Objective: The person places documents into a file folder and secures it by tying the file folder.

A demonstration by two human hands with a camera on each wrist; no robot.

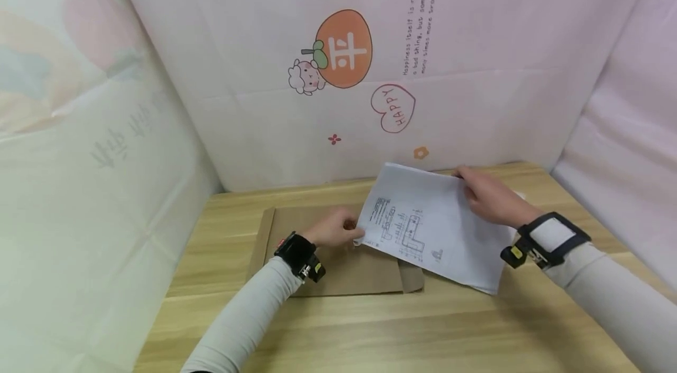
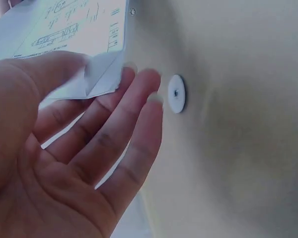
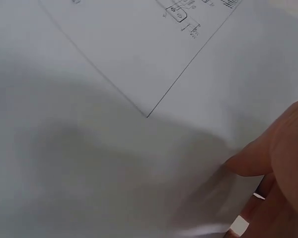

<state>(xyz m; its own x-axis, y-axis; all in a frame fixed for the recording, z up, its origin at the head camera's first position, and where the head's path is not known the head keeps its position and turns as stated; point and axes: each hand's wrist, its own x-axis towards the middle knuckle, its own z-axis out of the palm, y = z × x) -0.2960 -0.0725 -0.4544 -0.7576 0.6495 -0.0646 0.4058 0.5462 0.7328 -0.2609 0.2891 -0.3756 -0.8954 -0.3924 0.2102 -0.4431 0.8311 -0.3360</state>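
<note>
A stack of printed papers (image 1: 449,226) with technical line drawings is held at a slant, its left part over a brown kraft file envelope (image 1: 354,273). My left hand (image 1: 334,227) pinches the near-left corner of the stack, thumb on top and fingertips beneath in the left wrist view. My right hand (image 1: 489,195) grips the far-right edge; in the right wrist view its thumb (image 3: 258,156) presses on the top sheet and the other fingers go under. A white round button (image 2: 177,94) sits on the envelope beside my left fingertips.
The envelope lies flat on a wood-grain table (image 1: 338,332), with a flap (image 1: 411,278) at its right end. A printed white cloth (image 1: 254,126) hangs behind the table, and more white cloth stands on both sides.
</note>
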